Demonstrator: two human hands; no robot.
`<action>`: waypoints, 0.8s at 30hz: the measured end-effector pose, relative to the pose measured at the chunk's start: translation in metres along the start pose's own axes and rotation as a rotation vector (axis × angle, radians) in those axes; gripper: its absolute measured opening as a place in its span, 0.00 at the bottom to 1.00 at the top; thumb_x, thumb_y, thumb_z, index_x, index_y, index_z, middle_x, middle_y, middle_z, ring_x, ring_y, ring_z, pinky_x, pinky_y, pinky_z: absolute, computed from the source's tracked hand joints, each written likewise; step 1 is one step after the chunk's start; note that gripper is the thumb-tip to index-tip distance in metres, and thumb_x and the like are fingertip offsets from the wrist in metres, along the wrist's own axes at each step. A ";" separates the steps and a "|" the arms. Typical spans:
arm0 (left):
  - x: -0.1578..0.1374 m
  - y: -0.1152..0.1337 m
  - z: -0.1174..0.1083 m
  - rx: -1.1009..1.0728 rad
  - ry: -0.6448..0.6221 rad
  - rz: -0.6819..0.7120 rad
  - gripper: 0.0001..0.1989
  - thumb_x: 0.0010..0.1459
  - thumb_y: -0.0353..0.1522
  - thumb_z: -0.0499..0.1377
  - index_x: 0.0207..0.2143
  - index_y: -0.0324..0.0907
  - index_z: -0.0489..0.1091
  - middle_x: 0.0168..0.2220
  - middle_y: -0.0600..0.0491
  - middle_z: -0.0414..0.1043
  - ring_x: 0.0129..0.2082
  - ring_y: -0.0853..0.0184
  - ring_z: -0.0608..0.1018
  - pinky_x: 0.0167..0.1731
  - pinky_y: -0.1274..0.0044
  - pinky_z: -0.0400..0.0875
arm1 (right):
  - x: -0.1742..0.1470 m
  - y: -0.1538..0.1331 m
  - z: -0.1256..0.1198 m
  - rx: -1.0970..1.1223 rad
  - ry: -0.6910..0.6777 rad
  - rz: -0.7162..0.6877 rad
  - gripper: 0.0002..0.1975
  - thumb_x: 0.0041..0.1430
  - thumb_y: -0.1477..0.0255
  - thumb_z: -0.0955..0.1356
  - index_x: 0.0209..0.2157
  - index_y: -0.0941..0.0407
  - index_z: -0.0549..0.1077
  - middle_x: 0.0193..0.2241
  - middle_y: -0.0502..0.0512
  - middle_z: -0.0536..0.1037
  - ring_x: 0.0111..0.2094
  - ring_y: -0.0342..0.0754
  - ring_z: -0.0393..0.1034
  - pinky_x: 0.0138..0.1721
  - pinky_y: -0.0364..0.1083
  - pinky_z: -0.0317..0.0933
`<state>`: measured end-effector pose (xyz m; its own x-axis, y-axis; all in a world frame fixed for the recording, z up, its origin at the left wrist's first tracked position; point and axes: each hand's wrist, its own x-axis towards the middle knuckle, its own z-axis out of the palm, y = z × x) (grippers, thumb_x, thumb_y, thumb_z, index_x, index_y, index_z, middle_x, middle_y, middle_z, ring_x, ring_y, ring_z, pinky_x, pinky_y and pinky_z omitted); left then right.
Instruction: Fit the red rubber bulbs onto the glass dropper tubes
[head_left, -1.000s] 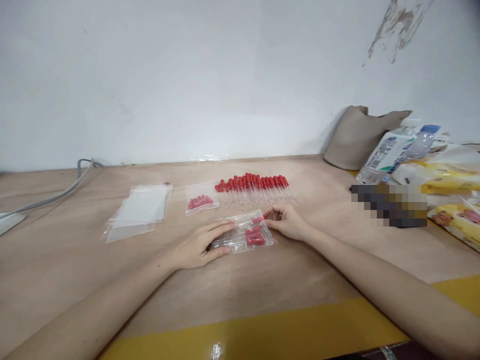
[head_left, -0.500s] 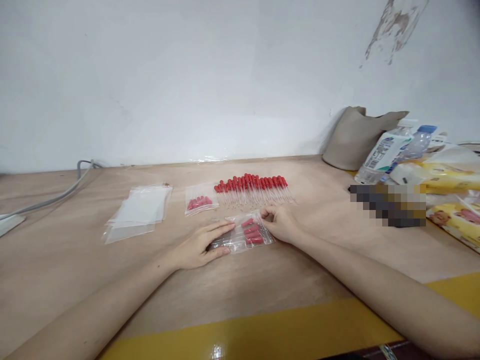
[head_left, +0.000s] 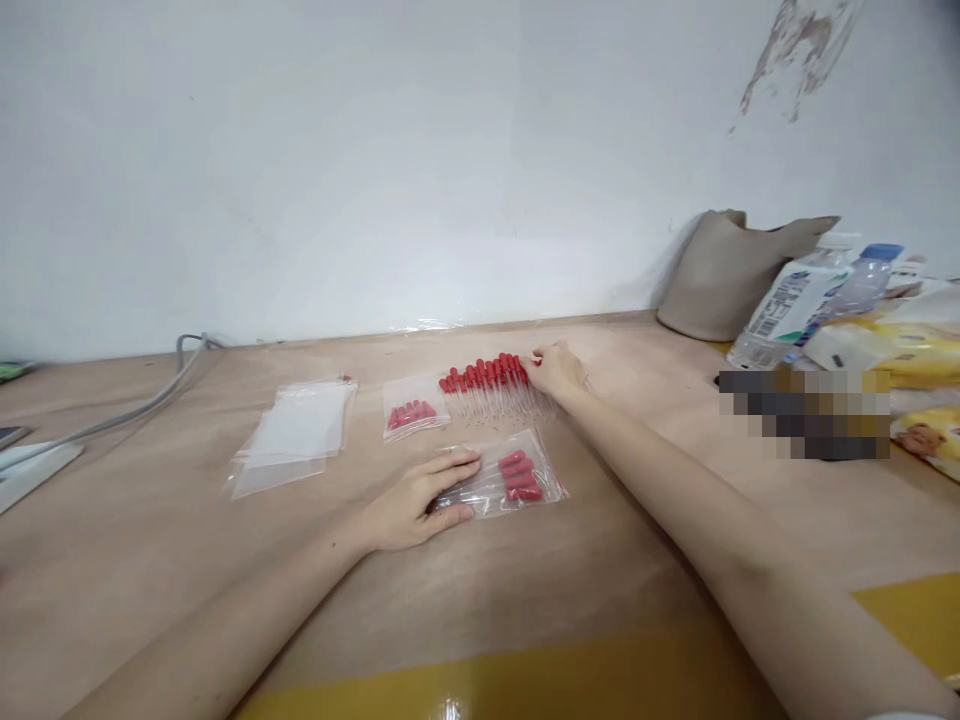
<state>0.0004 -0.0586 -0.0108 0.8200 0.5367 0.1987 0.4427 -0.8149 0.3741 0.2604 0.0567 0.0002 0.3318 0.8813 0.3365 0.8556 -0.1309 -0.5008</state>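
Observation:
My left hand (head_left: 420, 502) lies with fingers and thumb apart on the left part of a clear zip bag (head_left: 484, 490). Inside that bag are several droppers with red bulbs (head_left: 521, 478), their bulbs toward the right. Farther back, my right hand (head_left: 556, 370) is at a row of loose red-bulbed droppers (head_left: 487, 375), its fingertips closed about a red bulb. The hand and wrist cover the right part of the row. Behind my left hand lies a filled zip bag (head_left: 415, 408), also with red bulbs in it.
A stack of flat clear bags (head_left: 300, 430) lies to the left. Beyond it a grey cable (head_left: 150, 403) runs toward the wall. At the right are a grey-brown container (head_left: 712, 280), plastic bottles (head_left: 787, 305) and yellow packages (head_left: 907, 350). Yellow tape (head_left: 510, 680) lines the front edge.
My right hand has left the right edge of the front bag and moved back to the loose droppers. My left hand stays on the bag. The view has shifted slightly.

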 end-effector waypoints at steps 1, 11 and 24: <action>0.000 0.001 0.000 0.001 -0.002 0.000 0.25 0.58 0.38 0.52 0.57 0.44 0.56 0.58 0.47 0.55 0.57 0.60 0.60 0.55 0.65 0.58 | 0.002 -0.002 0.003 0.016 0.003 0.013 0.18 0.52 0.59 0.63 0.37 0.56 0.75 0.46 0.61 0.69 0.41 0.55 0.68 0.42 0.52 0.58; 0.000 0.000 -0.001 0.036 -0.028 -0.008 0.25 0.59 0.39 0.51 0.58 0.43 0.54 0.59 0.47 0.54 0.58 0.61 0.59 0.56 0.65 0.56 | 0.008 -0.005 -0.010 0.339 -0.016 0.052 0.13 0.56 0.64 0.59 0.32 0.57 0.70 0.29 0.57 0.75 0.32 0.48 0.70 0.33 0.46 0.62; 0.001 0.002 -0.002 0.028 -0.032 -0.007 0.25 0.59 0.39 0.51 0.58 0.45 0.54 0.59 0.48 0.54 0.58 0.60 0.59 0.55 0.64 0.57 | -0.089 0.049 -0.044 1.259 -0.040 0.175 0.17 0.50 0.57 0.66 0.29 0.54 0.57 0.20 0.45 0.71 0.17 0.39 0.65 0.19 0.39 0.61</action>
<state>0.0017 -0.0589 -0.0080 0.8279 0.5355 0.1669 0.4581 -0.8173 0.3496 0.2904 -0.0479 -0.0190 0.3711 0.9117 0.1761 -0.1734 0.2544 -0.9514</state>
